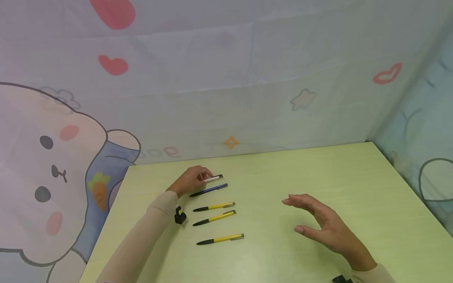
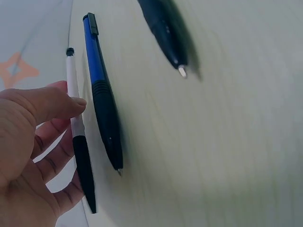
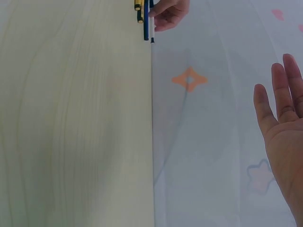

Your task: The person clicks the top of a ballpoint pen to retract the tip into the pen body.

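At the far left part of the table, my left hand pinches a white pen with a black grip between thumb and fingers. In the left wrist view the white pen points its black end downward. Close beside it lies a blue pen with a black grip, not touched by the fingers. Nearer to me lie three yellow pens with black grips: one, a second and a third. My right hand hovers over the right side, fingers extended, thumb apart, holding nothing.
The pale yellow-green table ends at the back against a light cloth wall printed with hearts, a star and a cartoon animal. Another printed cloth hangs along the right side. A small black device sits at the left wrist.
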A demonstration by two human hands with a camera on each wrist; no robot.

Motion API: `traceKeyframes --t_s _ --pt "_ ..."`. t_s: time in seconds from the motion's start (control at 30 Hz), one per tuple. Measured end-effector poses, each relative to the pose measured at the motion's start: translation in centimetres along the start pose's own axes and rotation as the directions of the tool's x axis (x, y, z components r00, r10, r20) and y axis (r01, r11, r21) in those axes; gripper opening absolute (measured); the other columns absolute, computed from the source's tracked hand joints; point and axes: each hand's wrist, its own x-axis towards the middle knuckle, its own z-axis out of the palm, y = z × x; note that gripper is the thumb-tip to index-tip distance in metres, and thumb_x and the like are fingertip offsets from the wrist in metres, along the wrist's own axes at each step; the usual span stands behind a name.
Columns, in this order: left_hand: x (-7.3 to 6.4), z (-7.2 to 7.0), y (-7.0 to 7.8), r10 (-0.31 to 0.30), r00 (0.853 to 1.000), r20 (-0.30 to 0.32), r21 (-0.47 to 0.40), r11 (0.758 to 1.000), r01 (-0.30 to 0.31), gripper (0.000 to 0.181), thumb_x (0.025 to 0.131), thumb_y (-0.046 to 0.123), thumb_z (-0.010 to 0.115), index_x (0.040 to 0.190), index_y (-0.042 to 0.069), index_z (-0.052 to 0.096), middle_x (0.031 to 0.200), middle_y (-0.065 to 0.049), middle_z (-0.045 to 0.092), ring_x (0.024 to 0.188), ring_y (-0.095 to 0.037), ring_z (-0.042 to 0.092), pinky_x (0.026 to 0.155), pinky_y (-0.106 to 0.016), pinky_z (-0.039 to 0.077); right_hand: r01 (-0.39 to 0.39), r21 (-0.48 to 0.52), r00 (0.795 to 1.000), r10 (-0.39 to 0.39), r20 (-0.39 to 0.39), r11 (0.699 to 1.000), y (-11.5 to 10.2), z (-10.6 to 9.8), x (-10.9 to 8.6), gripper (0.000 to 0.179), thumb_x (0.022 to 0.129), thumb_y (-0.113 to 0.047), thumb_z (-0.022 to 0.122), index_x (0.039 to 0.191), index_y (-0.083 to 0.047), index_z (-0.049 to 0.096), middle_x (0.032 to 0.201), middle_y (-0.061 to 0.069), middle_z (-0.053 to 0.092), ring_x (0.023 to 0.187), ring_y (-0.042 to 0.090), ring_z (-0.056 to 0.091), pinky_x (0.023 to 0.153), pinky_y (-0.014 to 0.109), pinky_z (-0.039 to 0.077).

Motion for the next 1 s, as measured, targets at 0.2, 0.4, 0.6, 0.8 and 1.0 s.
traceKeyframes --t_s 0.2,0.4,0.6,0.8,1.0 --pt "0.0 0.3 -0.3 0.000 1.000 -0.012 0.029 1.000 0.001 0.031 0.095 -0.001 0.063 0.121 0.014 0.070 0.102 0.000 0.065 0.092 -0.018 0.059 0.084 -0.037 0.054 -0.003 0.005 1.000 0.003 0.001 1.000 0.0 -0.1 -0.1 0.075 0.076 0.028 0.066 0.144 0.017 0.038 0.139 0.023 0.055 0.133 0.028 0.052 0.115 0.027 0.039" --pt "0.0 0.2 -0.3 0.013 1.000 -0.027 0.012 1.000 -0.013 0.029 0.095 0.001 0.066 0.121 0.011 0.070 0.103 -0.002 0.065 0.091 -0.018 0.059 0.083 -0.037 0.054 0.001 0.007 1.000 -0.001 -0.001 1.000 -0.1 -0.1 0.0 0.074 0.076 0.027 0.066 0.144 0.017 0.038 0.139 0.023 0.055 0.134 0.029 0.052 0.115 0.028 0.039" --pt "-0.1 -0.2 -0.1 0.010 1.000 -0.028 0.020 1.000 -0.010 0.027 0.096 0.003 0.063 0.122 0.011 0.070 0.103 -0.002 0.066 0.092 -0.017 0.060 0.082 -0.035 0.054 0.007 0.003 1.000 -0.007 0.000 1.000 0.0 -0.1 -0.1 0.075 0.076 0.027 0.066 0.144 0.017 0.038 0.139 0.024 0.055 0.134 0.028 0.052 0.115 0.027 0.039" --pt "-0.3 -0.6 0.3 0.019 0.999 -0.039 0.044 0.999 -0.017 0.026 0.097 0.003 0.062 0.121 0.010 0.070 0.104 -0.002 0.066 0.093 -0.018 0.060 0.082 -0.036 0.054 0.012 0.005 1.000 -0.012 0.003 1.000 0.1 -0.1 0.0 0.075 0.075 0.028 0.066 0.144 0.018 0.037 0.139 0.025 0.055 0.134 0.028 0.052 0.115 0.027 0.039" --pt "-0.5 -0.7 0.7 0.011 0.999 -0.036 0.026 1.000 -0.010 0.026 0.098 0.005 0.063 0.123 0.010 0.069 0.105 -0.003 0.066 0.092 -0.017 0.060 0.081 -0.035 0.055 0.008 0.003 1.000 -0.008 0.000 1.000 0.0 -0.2 -0.1 0.075 0.075 0.028 0.066 0.143 0.018 0.038 0.139 0.023 0.056 0.134 0.028 0.052 0.115 0.027 0.038"
